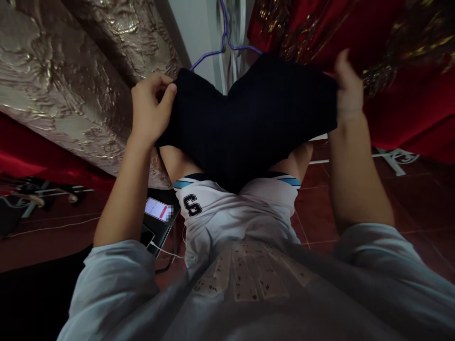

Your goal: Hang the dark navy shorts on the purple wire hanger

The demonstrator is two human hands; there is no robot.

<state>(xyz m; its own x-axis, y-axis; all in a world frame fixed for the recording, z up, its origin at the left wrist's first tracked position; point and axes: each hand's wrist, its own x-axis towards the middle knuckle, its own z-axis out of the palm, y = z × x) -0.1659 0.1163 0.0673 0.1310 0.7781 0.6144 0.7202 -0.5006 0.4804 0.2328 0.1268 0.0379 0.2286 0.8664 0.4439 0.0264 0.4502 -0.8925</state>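
Note:
A dark navy or black garment, apparently a short-sleeved top, is spread over my lap with a V-shaped dip at its upper edge. A purple clothes hanger rises behind it, its arms running down behind the fabric. My left hand pinches the garment's left end between thumb and fingers. At the opposite end, my right hand lies against the fabric edge, slightly blurred. One digit there points upward, and the other fingers are partly hidden.
Embossed beige fabric hangs at left, red fabric with gold trim at right. White metal rack feet stand on the red tiled floor. A lit phone and a white cable are beside my left leg.

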